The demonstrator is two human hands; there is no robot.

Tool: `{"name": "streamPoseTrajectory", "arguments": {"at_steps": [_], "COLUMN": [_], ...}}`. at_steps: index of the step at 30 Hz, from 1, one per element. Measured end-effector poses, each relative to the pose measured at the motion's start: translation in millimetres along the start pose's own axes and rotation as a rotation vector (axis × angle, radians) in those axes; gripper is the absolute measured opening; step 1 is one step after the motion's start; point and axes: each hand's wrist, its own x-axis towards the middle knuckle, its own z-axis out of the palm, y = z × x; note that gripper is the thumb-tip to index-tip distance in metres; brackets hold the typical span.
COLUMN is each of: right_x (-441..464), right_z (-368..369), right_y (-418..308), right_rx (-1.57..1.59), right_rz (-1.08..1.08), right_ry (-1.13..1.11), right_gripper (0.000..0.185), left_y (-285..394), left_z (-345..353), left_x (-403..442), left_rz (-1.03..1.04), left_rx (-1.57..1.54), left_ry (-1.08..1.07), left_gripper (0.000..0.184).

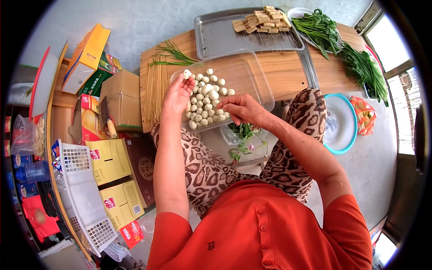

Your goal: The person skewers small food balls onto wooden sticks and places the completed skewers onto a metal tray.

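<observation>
Many small pale balls (208,106) lie in a clear plastic tub (261,85), some stacked on others. My left hand (178,93) is over the tub's left side, its fingers curled, with a pale ball (186,74) at the fingertips. From the right, my right hand (243,109) reaches over the balls; its thumb and forefinger are a little apart, and nothing shows between them. Thin wooden sticks (154,90) lie left of the tub, with green stalks (177,54) across their top end.
Behind the tub, a metal tray (218,38) bears folded tan pieces (265,20) on sticks. Leafy greens (317,29) and long green stalks (366,69) are at right. A blue-rimmed basin (353,123) stands lower right. Cartons (121,99) and a knife (109,123) are at left.
</observation>
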Motion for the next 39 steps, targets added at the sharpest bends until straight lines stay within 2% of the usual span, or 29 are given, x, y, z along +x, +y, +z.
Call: {"name": "streamPoseTrajectory", "arguments": {"at_steps": [39], "right_x": [3.9], "right_z": [1.5], "right_y": [5.8], "right_rx": [-0.056], "right_rz": [-0.013], "right_ry": [-0.004], "right_gripper": [0.024], "left_y": [-1.6], "left_z": [4.1], "left_x": [-4.0], "left_rz": [0.041], "left_rx": [-0.016], "left_ry": [0.039], "left_gripper": [0.022]}}
